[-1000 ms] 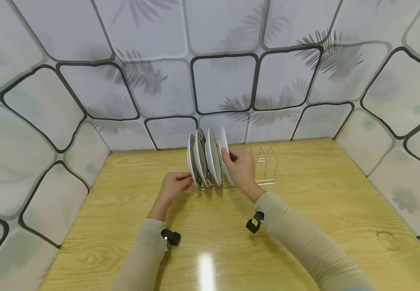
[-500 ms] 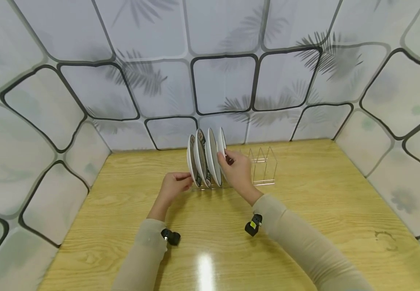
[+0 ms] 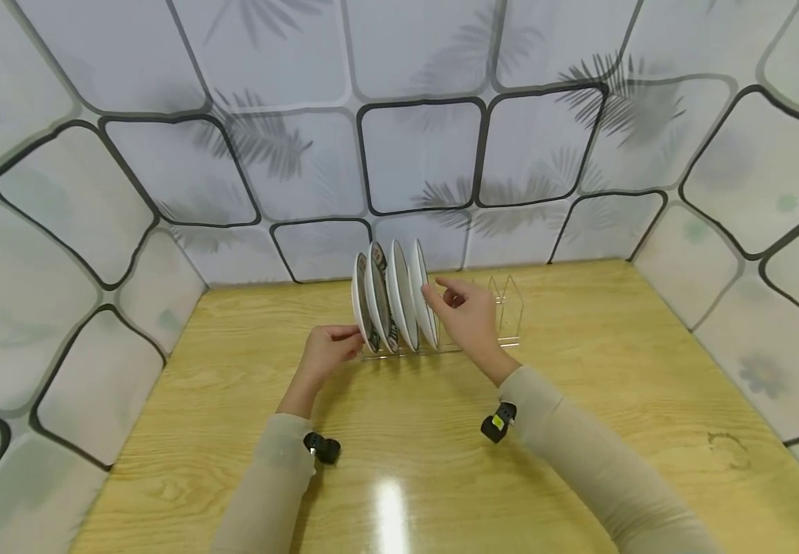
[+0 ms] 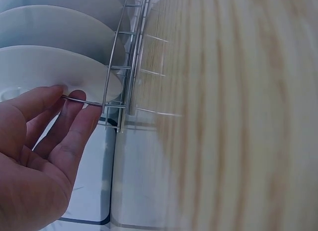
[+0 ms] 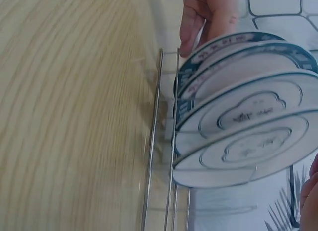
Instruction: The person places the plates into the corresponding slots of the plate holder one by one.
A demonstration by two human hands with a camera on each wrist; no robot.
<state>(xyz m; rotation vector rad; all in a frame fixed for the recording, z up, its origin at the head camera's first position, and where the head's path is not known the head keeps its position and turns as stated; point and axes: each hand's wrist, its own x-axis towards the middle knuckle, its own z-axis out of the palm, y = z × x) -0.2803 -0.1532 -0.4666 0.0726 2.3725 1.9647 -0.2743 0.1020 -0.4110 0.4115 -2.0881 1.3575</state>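
Note:
Several white plates with dark printed rims stand on edge side by side in a wire dish rack (image 3: pixel 509 344), filling its left part. My left hand (image 3: pixel 329 352) is at the rack's left end; in the left wrist view its thumb and fingers pinch an end wire, close by the outermost plate (image 4: pixel 49 67). My right hand (image 3: pixel 472 317) is just right of the rightmost plate (image 3: pixel 423 292), thumb and forefinger apart with nothing between them. In the right wrist view that plate (image 5: pixel 253 149) leans in its slot, and only a bit of the right hand shows at the edge.
The rack stands on a light wood-grain table (image 3: pixel 399 431), near the back. A patterned wall covering (image 3: pixel 423 158) rises behind and on both sides. Bare wire dividers show at the rack's right end.
My right hand has set the rightmost plate into the rack against the row, let go of it and drawn back to the right. The left hand keeps its place.

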